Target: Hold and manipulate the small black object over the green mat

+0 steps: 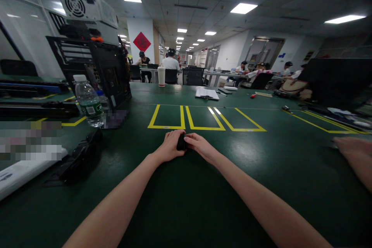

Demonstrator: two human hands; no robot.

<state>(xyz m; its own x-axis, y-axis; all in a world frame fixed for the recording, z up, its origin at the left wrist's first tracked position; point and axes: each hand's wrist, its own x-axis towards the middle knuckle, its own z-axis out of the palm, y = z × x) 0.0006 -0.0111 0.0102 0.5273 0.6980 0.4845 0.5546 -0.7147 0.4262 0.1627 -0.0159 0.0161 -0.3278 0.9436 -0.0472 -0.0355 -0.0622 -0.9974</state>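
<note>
Both my hands meet at the middle of the green table (186, 201), just in front of the yellow-taped boxes (203, 118). My left hand (170, 147) is curled round a small black object (181, 142), and my right hand (199, 146) pinches the same object from the other side. The object is mostly hidden between my fingers, so I cannot tell what it is.
A water bottle (88, 102) and a black open computer case (95, 66) stand at the left, with a black device (78, 155) nearer me. Another person's hand (356, 155) rests at the right edge. Papers (207, 93) and a white cup (161, 76) lie further back; people sit at far tables.
</note>
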